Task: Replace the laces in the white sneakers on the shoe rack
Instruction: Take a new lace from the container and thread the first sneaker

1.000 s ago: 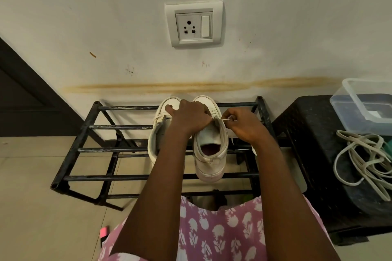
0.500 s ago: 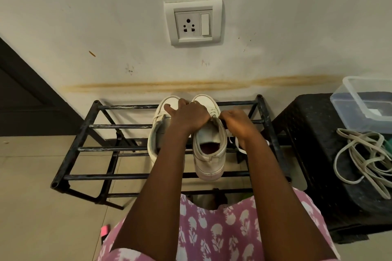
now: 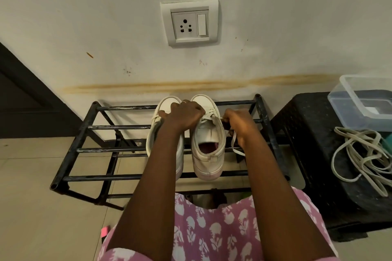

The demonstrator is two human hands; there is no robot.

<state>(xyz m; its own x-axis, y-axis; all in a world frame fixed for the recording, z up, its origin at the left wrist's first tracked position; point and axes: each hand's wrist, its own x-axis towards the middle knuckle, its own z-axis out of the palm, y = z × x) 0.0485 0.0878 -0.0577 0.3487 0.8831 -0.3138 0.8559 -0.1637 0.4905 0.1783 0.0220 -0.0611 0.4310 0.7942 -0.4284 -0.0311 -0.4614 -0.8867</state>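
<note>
Two white sneakers stand side by side, toes to the wall, on the top bars of a black metal shoe rack (image 3: 70, 178). My left hand (image 3: 184, 115) lies over the front of both, fingers curled on the lacing of the right sneaker (image 3: 209, 150). The left sneaker (image 3: 167, 104) is mostly hidden under my forearm. My right hand (image 3: 239, 122) pinches a white lace (image 3: 234, 144) at the right sneaker's eyelets; the loose end hangs down beside the shoe. A pile of loose off-white laces (image 3: 360, 154) lies on the black stool at right.
The black plastic stool (image 3: 307, 133) stands right of the rack and carries a clear plastic box (image 3: 364, 99). A wall socket (image 3: 189, 23) is above the rack. A dark door (image 3: 25, 95) is at left. Tiled floor spreads on the left, with a small pink object (image 3: 104, 232) near my dress.
My right hand dipped close to the shoe's side, then drew outward again with the lace, whose free end now hangs lower. My left hand stayed on the sneakers.
</note>
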